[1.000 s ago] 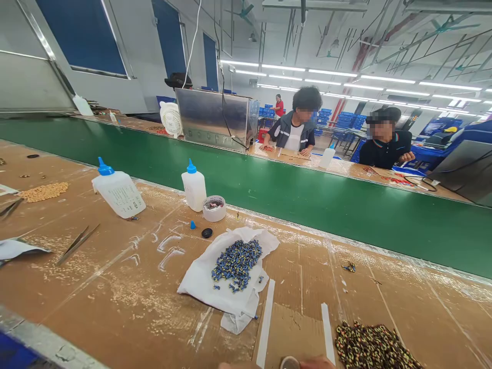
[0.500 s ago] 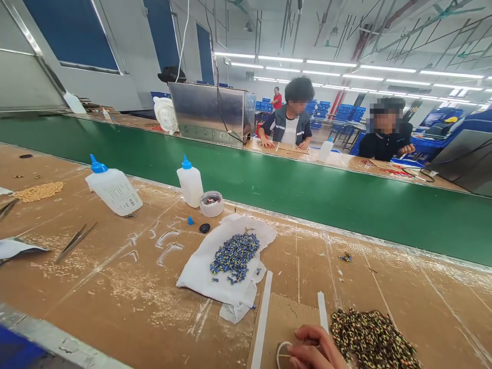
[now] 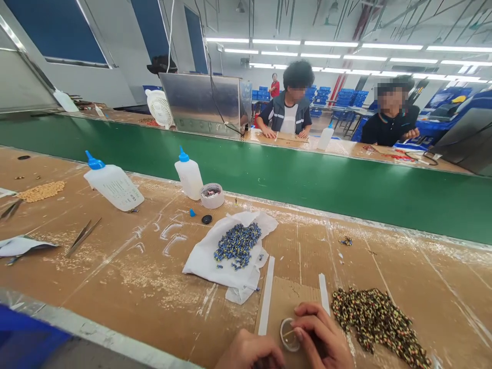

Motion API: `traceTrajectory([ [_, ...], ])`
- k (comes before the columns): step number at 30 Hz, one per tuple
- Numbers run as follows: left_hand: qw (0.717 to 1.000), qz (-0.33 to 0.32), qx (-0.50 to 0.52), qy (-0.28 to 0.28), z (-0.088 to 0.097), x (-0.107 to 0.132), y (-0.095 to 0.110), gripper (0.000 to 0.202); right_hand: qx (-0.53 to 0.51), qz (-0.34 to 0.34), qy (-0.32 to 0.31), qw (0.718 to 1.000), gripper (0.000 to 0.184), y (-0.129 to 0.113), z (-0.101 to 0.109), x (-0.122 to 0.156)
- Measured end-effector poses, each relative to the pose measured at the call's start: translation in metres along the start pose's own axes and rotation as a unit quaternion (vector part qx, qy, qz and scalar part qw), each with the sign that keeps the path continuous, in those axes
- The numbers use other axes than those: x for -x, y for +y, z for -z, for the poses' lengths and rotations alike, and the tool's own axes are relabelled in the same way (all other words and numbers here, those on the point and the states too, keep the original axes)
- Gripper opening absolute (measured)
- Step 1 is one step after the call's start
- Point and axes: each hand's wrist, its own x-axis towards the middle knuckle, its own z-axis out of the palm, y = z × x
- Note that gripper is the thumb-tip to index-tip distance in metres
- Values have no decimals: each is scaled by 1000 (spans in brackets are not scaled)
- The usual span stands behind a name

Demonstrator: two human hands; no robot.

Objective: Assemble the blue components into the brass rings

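Observation:
My right hand is closed in a pinch on a thin yellowish stick. The stick reaches over a small round white-rimmed dish, which sits on a cardboard piece between two white strips. My left hand is at the bottom edge, left of the dish, with curled fingers; whatever they may hold is hidden. Beyond the hands, small blue-and-yellow pieces lie heaped on a crumpled white sheet. Close by my right hand spreads a pile of small dark patterned pieces.
Two white bottles with blue caps and a tape roll stand near the green belt. Tweezers and tan pieces lie to the left. Two people sit across the belt.
My left hand has come into view at the bottom. My right hand and the dish appear higher in the picture, and more of both shows. The view has tilted down slightly.

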Motion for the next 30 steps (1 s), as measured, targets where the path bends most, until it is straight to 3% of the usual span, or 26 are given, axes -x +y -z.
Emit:
traceTrajectory([
  [3,998,22,-49,15,3,7,21,16,-6,-42,-42,998,23,-7,10,3],
  [8,999,27,-29,3,7,6,44,6,-9,-70,-35,997,12,-14,21,4],
  [19,996,-24,-88,-12,5,-1,44,8,-68,-108,87,988,7,-31,28,24],
  [24,993,-53,-103,-4,1,-2,42,9,-80,-136,83,984,8,-31,26,35],
  [30,992,-69,-105,8,-1,-3,41,7,-84,-118,50,988,10,-26,23,39],
])
